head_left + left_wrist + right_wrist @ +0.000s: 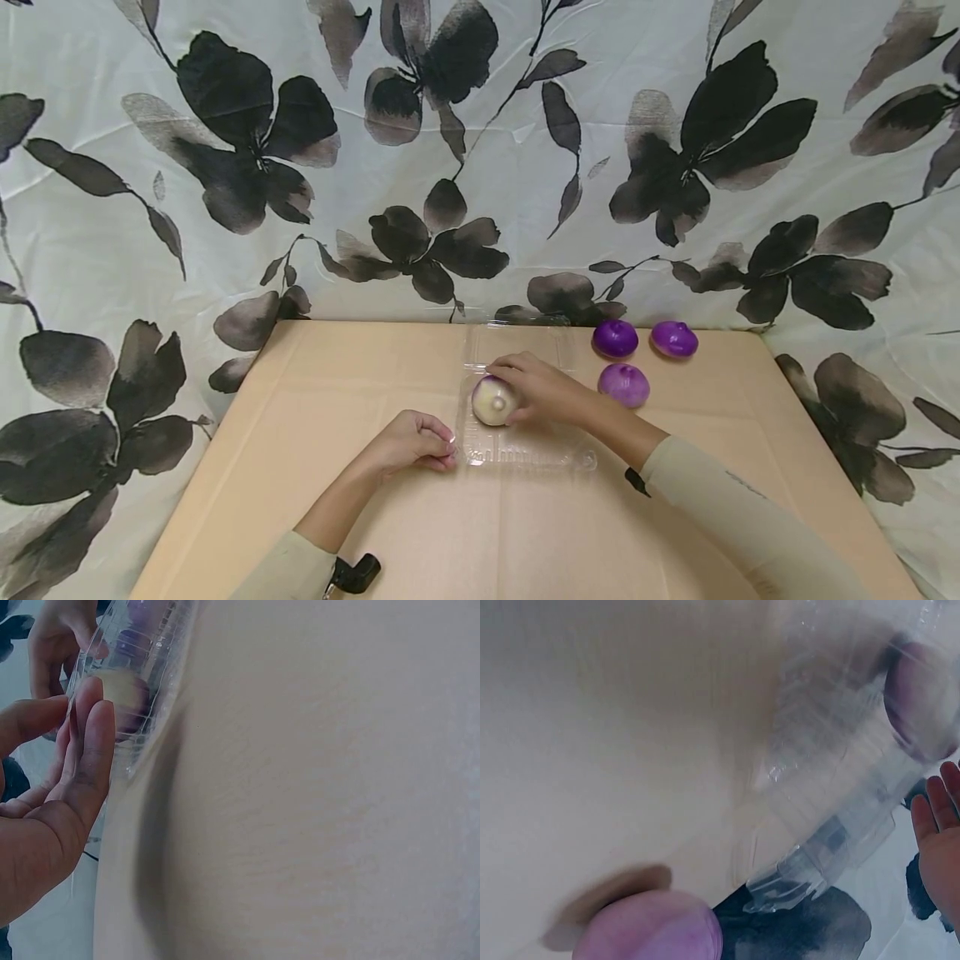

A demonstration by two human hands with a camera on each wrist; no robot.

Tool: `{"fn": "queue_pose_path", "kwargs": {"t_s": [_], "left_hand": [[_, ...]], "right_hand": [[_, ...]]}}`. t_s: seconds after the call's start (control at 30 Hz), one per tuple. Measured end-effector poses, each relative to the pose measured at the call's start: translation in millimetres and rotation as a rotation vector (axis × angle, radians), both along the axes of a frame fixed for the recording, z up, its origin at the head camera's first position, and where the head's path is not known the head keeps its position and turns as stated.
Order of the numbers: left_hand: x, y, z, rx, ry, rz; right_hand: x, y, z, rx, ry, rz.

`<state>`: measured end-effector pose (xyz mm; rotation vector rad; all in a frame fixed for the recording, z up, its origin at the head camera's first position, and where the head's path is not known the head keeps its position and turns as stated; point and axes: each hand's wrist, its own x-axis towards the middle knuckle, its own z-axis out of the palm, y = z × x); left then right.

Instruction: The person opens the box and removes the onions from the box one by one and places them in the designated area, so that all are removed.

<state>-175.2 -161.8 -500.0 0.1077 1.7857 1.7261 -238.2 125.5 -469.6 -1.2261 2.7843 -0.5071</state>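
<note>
A clear plastic clamshell container [525, 454] lies unfolded on the table, its lid [517, 337] toward the back. My left hand [416, 442] pinches the container's left edge between thumb and fingers; the left wrist view shows this grip closely. One purple onion [492, 401] with a pale end facing up sits in the left part of the container. Over its right side reaches my right hand [543, 387]. In the right wrist view, the fingers [941, 806] are extended beside the onion [922, 701], with a small gap visible.
Three more purple onions stand at the table's back right: a dark one [615, 339], a glossy one [674, 340] and a lighter one [624, 385] near my right forearm. Floral fabric [420, 167] hangs behind the light brown table [300, 392].
</note>
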Motion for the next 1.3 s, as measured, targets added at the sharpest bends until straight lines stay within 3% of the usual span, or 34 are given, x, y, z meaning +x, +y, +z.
{"fn": "queue_pose_path", "kwargs": {"t_s": [0.23,0.43,0.67,1.1,1.3], "left_hand": [[-2.6,1.1,1.0,0.000,-0.002,0.005],[-3.7,1.0,0.4,-0.002,0.001,-0.006],[-4.5,0.7,0.8,-0.004,0.004,-0.008],[-3.9,-1.1,1.5,-0.020,-0.002,-0.010],[-4.7,-1.8,1.8,-0.012,0.000,-0.013]], "right_hand": [[-0.3,-5.1,-8.0,0.074,0.055,-0.016],[1.9,-7.7,-12.8,0.061,0.063,-0.030],[9.2,-12.6,-15.0,0.031,-0.013,-0.061],[15.5,-21.1,-24.2,-0.031,-0.179,-0.023],[16.7,-21.9,-26.5,-0.042,-0.195,0.005]]}}
